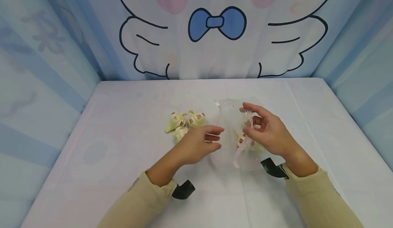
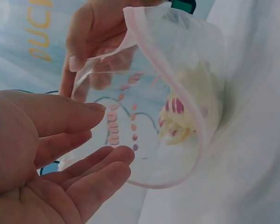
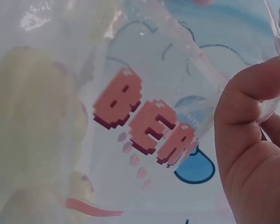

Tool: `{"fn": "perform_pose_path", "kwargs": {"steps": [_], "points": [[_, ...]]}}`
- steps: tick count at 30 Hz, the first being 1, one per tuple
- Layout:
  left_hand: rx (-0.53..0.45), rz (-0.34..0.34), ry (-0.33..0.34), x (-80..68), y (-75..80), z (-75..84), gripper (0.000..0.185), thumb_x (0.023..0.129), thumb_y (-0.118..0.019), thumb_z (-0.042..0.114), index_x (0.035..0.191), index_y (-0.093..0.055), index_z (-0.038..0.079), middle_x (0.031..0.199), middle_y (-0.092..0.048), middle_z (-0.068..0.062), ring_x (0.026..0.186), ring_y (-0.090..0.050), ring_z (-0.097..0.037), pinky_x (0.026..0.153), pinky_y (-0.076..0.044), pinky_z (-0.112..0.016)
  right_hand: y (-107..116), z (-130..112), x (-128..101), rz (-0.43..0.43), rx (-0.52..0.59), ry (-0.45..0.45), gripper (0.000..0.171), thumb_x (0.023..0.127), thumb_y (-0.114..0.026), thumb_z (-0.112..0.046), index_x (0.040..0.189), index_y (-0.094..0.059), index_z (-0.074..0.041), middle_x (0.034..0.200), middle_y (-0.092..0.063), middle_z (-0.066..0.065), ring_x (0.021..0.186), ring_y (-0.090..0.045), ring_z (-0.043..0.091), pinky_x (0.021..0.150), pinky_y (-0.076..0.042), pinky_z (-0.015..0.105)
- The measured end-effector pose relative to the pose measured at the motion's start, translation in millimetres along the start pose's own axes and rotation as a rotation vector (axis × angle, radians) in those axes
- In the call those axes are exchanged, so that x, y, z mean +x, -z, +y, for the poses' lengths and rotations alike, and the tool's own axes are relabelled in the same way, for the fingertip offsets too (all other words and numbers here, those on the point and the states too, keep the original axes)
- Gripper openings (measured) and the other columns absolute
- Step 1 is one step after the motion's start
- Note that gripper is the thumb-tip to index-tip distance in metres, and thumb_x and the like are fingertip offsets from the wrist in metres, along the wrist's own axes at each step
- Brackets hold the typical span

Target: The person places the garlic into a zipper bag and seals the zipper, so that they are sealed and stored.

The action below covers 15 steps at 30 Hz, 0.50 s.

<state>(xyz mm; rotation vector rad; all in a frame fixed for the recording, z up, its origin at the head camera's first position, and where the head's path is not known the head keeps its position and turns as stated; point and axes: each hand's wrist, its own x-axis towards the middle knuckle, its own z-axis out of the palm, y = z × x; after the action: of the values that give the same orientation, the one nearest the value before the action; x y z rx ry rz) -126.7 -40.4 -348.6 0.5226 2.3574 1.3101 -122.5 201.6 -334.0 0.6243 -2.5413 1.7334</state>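
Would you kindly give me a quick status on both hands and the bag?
Right hand pinches clear bag rim, mouth open. Left hand open beside it, holding nothing. One yellow toy inside; three toys on table. Nothing in the way.

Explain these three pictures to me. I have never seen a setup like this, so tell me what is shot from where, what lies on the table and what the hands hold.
No machine here: a person works with two bare hands, wearing three cameras. The wide picture comes from the head and looks down at a white table walled in by blue printed cloth. The other two come from small cameras strapped at the wrists, so they show the work very close.

The right hand pinches the pink-edged rim of a clear plastic bag, holding its mouth open. At least one small yellow toy with pink stripes already sits inside. The left hand is open and holds nothing, close by the bag's mouth. Three more such toys lie in a cluster on the table beside it.
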Motion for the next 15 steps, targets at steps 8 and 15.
{"fn": "perform_pose_path", "kwargs": {"steps": [8, 15], "points": [[-0.013, 0.072, 0.011, -15.4, 25.3, -6.3, 0.039, 0.094, -0.07, 0.012, 0.133, -0.064, 0.013, 0.13, -0.063, -0.001, 0.119, -0.06, -0.018, 0.091, -0.054, -0.034, 3, 1, 0, -0.006, -0.017, 0.008, 0.057, 0.092, -0.058, 0.01, 0.147, -0.043, 0.004, 0.136, -0.051, 0.017, 0.08, -0.056, 0.015, 0.057, -0.054, 0.025], [0.013, 0.145, 0.103, -20.1, 50.3, -26.7, 0.042, 0.093, -0.071, 0.014, 0.135, -0.063, 0.012, 0.136, -0.06, -0.005, 0.125, -0.056, -0.022, 0.095, -0.052, -0.039, 5, 1, -2, -0.005, -0.002, 0.021, 0.056, 0.093, -0.055, 0.01, 0.147, -0.042, 0.004, 0.134, -0.051, 0.012, 0.077, -0.054, 0.015, 0.055, -0.053, 0.026]]}}
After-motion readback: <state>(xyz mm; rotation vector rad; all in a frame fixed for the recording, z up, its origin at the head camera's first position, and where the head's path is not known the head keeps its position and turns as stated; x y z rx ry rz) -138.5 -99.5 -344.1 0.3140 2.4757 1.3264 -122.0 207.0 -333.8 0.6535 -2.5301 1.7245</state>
